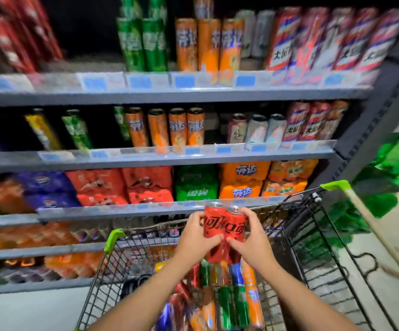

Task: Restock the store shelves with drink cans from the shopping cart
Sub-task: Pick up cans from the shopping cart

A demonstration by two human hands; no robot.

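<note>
Two slim red cola cans stand side by side above the cart. My left hand (194,237) grips the left red can (213,224), and my right hand (251,237) grips the right red can (235,226). Both cans are upright and touch each other. Below them the black wire shopping cart (134,256) holds several loose cans (231,304) in green, orange, blue and red. The grey shelves (169,158) in front carry rows of green, orange, red and white cans. The whole view is motion-blurred.
Shrink-wrapped multipacks (145,185) in red, green, orange and blue fill the third shelf. A dark gap (86,34) opens on the top shelf left of the green cans. Green plants (396,163) and a wooden stick (380,232) are at the right.
</note>
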